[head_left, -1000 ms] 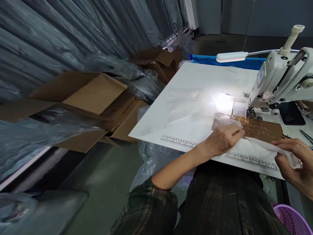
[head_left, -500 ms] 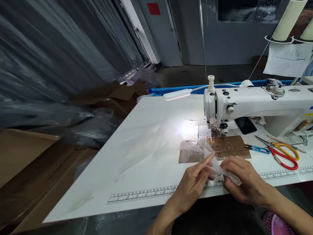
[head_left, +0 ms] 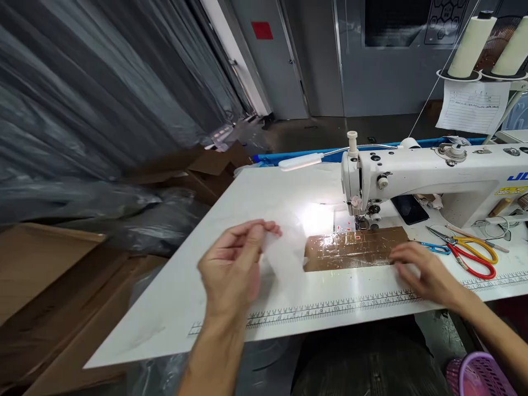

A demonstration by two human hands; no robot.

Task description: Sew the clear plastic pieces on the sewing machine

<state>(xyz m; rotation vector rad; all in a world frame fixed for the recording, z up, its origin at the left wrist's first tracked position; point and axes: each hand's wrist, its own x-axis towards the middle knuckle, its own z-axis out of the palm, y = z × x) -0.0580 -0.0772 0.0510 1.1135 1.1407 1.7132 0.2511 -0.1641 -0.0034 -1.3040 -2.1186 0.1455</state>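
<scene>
Fingers [head_left: 264,230] of the left hand [head_left: 231,269] pinch a thin clear plastic film [head_left: 286,254], lifted above the white table [head_left: 264,192]. To their right, the right hand [head_left: 421,269] lies flat, fingers loose, on the near right corner of a brown taped sheet [head_left: 355,248] under the sewing machine [head_left: 429,176]. Open tabletop spreads beyond and left of the left fingers, ending at a cardboard box [head_left: 45,286]. Scissors [head_left: 470,254] lie just past the right hand. The film's edges blur into lamp glare; the needle area is hard to make out.
</scene>
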